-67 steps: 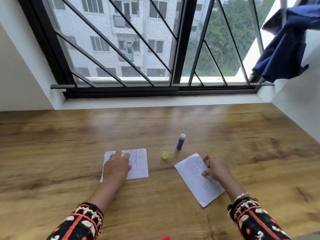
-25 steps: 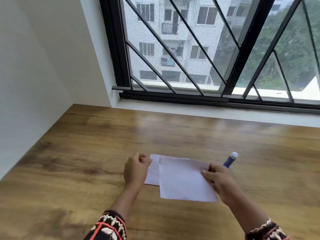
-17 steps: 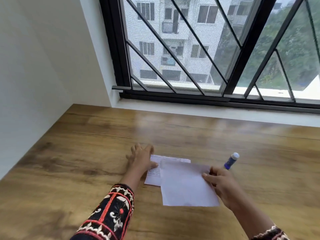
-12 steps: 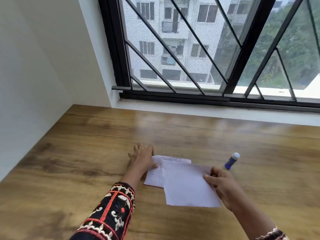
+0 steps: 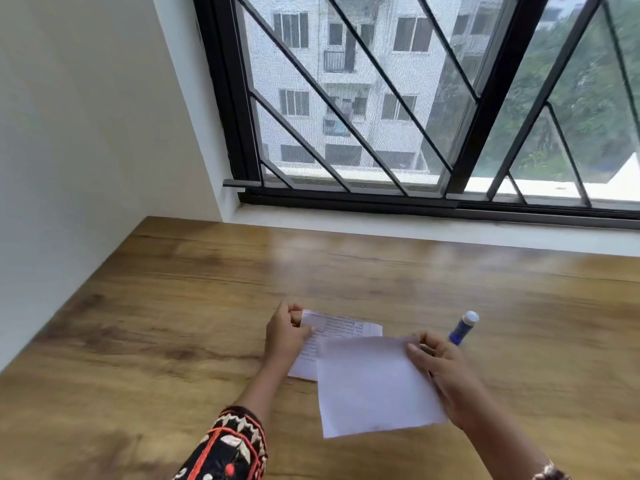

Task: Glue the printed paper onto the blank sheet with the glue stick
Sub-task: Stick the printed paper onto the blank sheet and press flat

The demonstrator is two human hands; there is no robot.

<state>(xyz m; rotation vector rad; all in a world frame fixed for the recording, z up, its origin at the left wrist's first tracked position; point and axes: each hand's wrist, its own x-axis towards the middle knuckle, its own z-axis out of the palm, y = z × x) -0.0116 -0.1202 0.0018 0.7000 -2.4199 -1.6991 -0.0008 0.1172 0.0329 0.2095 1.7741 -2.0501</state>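
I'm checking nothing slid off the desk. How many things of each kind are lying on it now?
Paper sheets: 2 (printed sheet, plain sheet)
Glue sticks: 1
Total: 3

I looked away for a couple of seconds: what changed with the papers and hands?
The right hand carried its sheet left, flipped blank side up, onto the printed paper. The left hand, earlier flat, now pinches that paper's far-left corner. The glue stick stays standing, untouched.
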